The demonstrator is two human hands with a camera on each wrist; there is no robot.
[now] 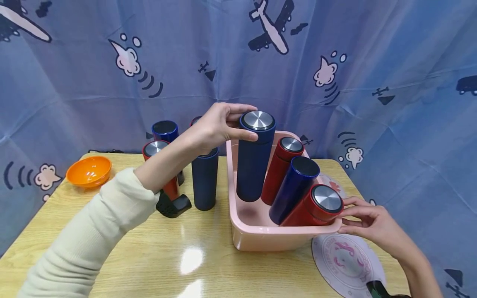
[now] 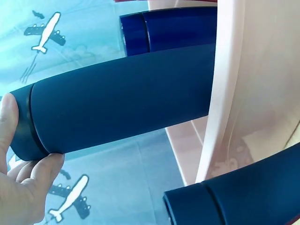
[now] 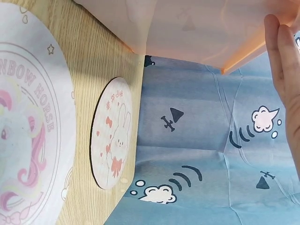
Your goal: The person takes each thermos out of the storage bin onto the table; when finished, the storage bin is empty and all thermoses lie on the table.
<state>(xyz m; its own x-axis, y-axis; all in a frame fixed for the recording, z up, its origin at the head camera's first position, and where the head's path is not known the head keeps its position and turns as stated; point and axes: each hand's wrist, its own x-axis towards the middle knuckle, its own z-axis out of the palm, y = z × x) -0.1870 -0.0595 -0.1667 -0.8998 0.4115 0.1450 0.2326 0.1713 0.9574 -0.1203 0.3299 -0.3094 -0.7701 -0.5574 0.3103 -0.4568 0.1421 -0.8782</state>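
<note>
**Gripping a dark blue flask at the tub's edge**

Holding the scene from above, we see our left hand (image 1: 214, 126) curled around the cap end of a matte dark blue flask (image 1: 254, 159), thumb and fingers clamped on opposite sides just below its steel top. The flask stands upright inside the pink tub (image 1: 257, 238), at the tub's left wall. The left wrist view shows the same flask (image 2: 117, 110) running across the frame, our fingers (image 2: 33, 187) wrapped at its cap, the tub's pale wall (image 2: 225, 89) beside it.

Our right hand (image 1: 367, 223) rests at the tub's near right corner, fingers fairly straight and slightly spread, tips touching the rim; it grips nothing. The right wrist view shows those fingers (image 3: 281, 61) lying flat against the tub's edge (image 3: 248, 58).

Three more flasks lean in the tub: a red flask (image 1: 280, 169), a glossy blue flask (image 1: 294, 188) and a second red flask (image 1: 314, 207) nearest the right hand.

On the wooden table (image 1: 149, 256), left of the tub, stand another dark blue flask (image 1: 204, 180), a red one with a steel cap (image 1: 160, 165) and a glossy blue one (image 1: 165, 132). An orange bowl (image 1: 88, 171) sits at the far left corner. A round printed mat (image 1: 346, 265) lies under the right hand, with a smaller rabbit mat (image 3: 115, 133) just beyond it.
</note>
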